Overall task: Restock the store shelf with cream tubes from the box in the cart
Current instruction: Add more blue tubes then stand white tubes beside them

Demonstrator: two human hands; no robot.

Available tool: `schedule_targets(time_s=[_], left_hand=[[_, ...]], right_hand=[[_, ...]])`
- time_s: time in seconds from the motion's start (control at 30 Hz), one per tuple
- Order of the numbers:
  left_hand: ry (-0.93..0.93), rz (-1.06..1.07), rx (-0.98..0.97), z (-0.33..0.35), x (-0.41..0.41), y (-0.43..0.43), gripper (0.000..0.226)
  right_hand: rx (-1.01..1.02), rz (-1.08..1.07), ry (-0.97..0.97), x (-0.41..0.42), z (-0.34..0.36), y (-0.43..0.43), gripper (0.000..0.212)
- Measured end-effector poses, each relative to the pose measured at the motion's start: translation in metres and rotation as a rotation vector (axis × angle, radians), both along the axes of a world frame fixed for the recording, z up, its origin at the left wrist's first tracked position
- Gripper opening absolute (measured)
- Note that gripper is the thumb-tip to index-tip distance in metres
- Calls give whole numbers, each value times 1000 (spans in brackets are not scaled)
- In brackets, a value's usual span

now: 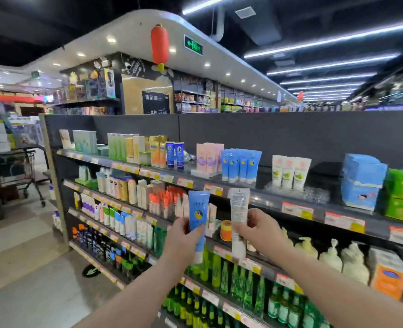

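Both hands [184,235] [259,229] outstretched (with tubes [198,209] [239,207])

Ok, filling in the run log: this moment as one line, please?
left hand: holds blue cream tube | right hand: pinches white cream tube | tubes: cap-down, before store shelf

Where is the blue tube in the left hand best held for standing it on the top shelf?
Mid-body, from its left edge, with thumb and fingers on the wide flat faces, much as the left hand holds it. The blue tube is upright, crimped end up and white cap down, like the blue row on the top shelf. A grip clear of the cap should let it stand straight in.
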State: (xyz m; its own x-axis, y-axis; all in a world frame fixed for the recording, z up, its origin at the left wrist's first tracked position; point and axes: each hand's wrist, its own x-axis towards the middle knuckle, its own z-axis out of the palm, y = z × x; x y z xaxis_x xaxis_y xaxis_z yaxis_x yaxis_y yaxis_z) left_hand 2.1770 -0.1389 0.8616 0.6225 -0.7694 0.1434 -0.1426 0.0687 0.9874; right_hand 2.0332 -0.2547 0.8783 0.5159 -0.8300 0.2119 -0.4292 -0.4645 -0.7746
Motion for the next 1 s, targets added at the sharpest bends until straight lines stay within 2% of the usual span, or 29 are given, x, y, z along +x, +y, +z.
schedule_targets(time_s=[0.1, 0.27, 0.43, 0.57, 0.8, 1.0], left_hand=[[0, -70, -25, 11, 37, -32, 8], [-12, -194, -31, 15, 83, -79, 12], [38, -295, -40, 1, 93, -125, 10], [85, -372, -70, -1, 92, -162, 13], [66, -356, -134, 15, 105, -228, 14], [-10, -305, -169, 38, 119, -297, 15]], right_hand=[[14, -75, -17, 27, 4, -25, 18], [34, -225, -24, 49, -1, -51, 18], [38, -369, -20, 36, -8, -75, 23], [2, -447, -48, 30, 7, -101, 16], [-56, -411, -71, 54, 23, -171, 31], [-76, -332, -85, 77, 37, -246, 26]])
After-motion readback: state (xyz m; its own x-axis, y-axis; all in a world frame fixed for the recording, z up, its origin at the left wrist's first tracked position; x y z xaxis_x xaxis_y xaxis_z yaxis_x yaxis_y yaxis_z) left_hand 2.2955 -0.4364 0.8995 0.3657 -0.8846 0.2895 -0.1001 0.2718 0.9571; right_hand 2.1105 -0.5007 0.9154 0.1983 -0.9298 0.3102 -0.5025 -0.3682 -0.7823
